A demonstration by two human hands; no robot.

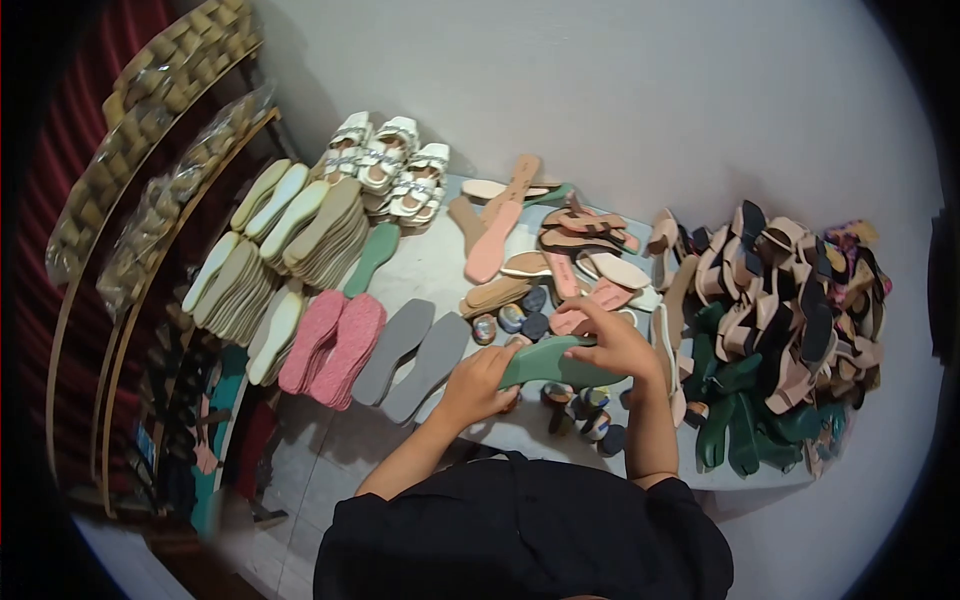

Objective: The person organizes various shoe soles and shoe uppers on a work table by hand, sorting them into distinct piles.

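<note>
A green shoe insole point(548, 364) is held level above the front of the table. My left hand point(478, 388) is closed around its left end. Over the far edge is my right hand point(618, 345), its thumb touching the green surface and its other fingers spread apart beyond it. Just past the hands lie a pink insole piece point(570, 320) and several small round-topped containers point(512, 317). More such containers point(597, 425) stand on the near side, partly covered by the insole.
To the left are stacked beige insoles point(330, 235), pink insoles point(335, 345) and grey insoles point(430, 365). White sandals point(390, 160) stand at the back. A large shoe pile point(770, 320) fills the table's right. Shelves of heels point(165, 80) rise at far left.
</note>
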